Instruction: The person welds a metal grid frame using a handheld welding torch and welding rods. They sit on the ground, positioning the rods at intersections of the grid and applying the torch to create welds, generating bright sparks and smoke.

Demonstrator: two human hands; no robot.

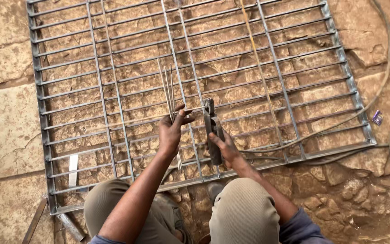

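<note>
A grey metal window grille [113, 95] lies flat on the stone floor in front of me. My left hand [171, 131] holds a small bunch of thin welding rods [168, 88] that fan upward, and its thumb and finger pinch one rod laid sideways toward the holder. My right hand [225, 147] grips the dark handle of an electrode holder [212, 131], whose jaws point up at the end of that sideways rod. Both hands are above the grille's near middle, close together. My knees show at the bottom of the view.
The holder's cable [375, 97] runs right across the grille and curves up the right side. A thin yellowish rod [260, 72] lies diagonally over the bars. A flat metal strip [72, 169] and short metal pieces [71, 226] lie near the bottom-left corner. A small purple wrapper [377, 117] sits right.
</note>
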